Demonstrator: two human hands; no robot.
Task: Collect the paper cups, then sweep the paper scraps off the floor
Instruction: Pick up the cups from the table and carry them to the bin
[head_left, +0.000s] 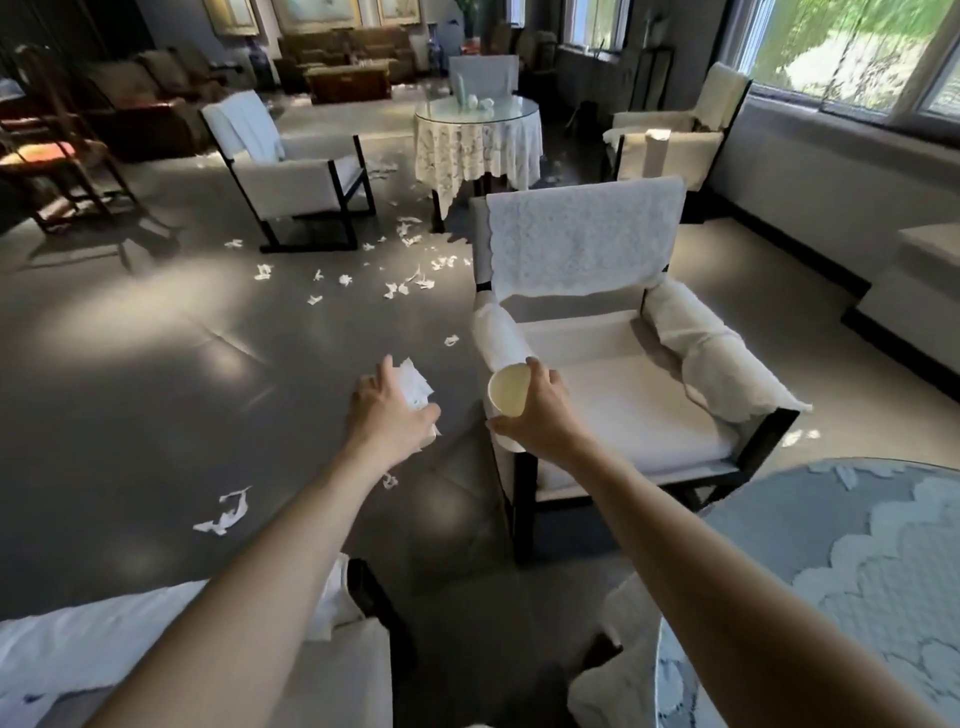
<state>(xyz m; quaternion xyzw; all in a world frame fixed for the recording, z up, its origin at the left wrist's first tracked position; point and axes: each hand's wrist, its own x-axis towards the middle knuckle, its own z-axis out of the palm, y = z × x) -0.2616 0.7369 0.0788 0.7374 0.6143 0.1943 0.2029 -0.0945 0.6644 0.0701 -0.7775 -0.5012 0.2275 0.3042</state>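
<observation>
Two hands are out in front in the head view, both just left of the near armchair (613, 410). The right hand (545, 415) grips a cup (505, 399) at the chair's front left arm, fingers curled over its wall and thumb beneath, with the mouth tilted toward the camera. The left hand (387, 415), a little further left of the chair, clutches a wad (415, 387) of white paper with curled fingers. I cannot tell whether that is a crushed cup or a scrap.

The cup looks light and thin-walled and would likely dent under a hard squeeze, so a gentle hold round the wall near the stiffer rim seems best.

Scraps (400, 283) lie strewn over the floor (156, 374) beyond and left of the chair, with a few more left of its front. They look featherlight and apt to scatter. The floor is smooth, grey and glossy. A glass-topped counter (883, 545) over lace stands just right of the chair's front, and another counter (478, 111) stands well behind the chair.
</observation>
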